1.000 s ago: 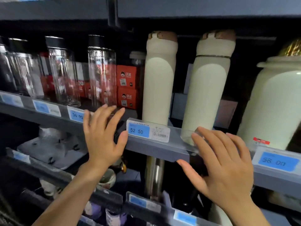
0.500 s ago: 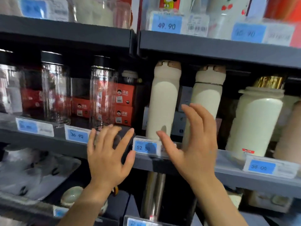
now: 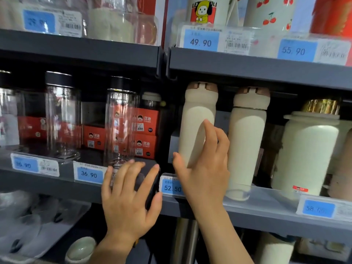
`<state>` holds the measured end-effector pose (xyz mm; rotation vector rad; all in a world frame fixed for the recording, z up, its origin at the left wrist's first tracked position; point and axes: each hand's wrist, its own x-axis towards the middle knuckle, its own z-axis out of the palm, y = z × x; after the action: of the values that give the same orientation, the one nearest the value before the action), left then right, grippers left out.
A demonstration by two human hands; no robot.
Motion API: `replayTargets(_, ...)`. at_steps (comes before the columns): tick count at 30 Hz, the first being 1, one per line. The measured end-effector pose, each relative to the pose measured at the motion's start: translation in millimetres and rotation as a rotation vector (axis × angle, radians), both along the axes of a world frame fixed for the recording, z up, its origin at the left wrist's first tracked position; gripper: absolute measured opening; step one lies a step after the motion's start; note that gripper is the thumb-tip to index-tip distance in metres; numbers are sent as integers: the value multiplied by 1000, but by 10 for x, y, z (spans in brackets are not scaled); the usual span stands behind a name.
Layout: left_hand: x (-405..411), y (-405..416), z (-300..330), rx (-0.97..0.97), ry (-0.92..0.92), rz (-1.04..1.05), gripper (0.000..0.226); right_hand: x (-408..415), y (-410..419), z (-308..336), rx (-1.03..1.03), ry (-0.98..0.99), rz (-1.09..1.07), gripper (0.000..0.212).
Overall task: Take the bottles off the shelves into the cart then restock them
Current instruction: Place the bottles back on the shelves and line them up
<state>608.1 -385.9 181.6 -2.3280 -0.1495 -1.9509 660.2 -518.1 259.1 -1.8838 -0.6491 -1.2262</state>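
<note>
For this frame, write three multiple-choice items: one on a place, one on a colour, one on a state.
1. Where does the 52.50 price tag sit?
A. on the shelf edge below the tall cream bottle
B. on the top shelf
C. on a red box

2. What colour are the caps on the clear bottles?
A. gold
B. black
C. green

3. How is the right hand?
A. flat on the shelf
B. fist shut, away from the bottles
C. open, fingers spread around the tall cream bottle

Answers: 1 A, the tag hangs on the edge under that bottle; 2 B, the caps are dark; 3 C, thumb and fingers flank the body, not visibly clamped.
</note>
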Motion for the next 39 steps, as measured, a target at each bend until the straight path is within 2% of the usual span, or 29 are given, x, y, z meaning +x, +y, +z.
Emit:
replayTargets(5, -5, -9, 8, -6, -7, -2, 40, -26, -11, 4, -7, -1, 41, 86)
replayTargets(10, -22, -14, 13, -25, 7, -6, 39, -12, 9, 22, -14, 30, -86, 102)
replayTargets(20, -37, -22, 16, -45, 35, -7, 37, -64, -9, 6, -39, 16, 25, 84)
replayTargets(26, -33, -16, 10, -44, 42, -3, 42, -19, 16, 23, -37, 41, -81, 101)
replayTargets(34, -25, -14, 11, -30, 18, -15, 41, -50, -8, 16, -38, -5, 11, 88)
replayTargets(39, -33, -18, 14, -25, 14, -9, 38, -22, 2, 20, -36, 8, -67, 99)
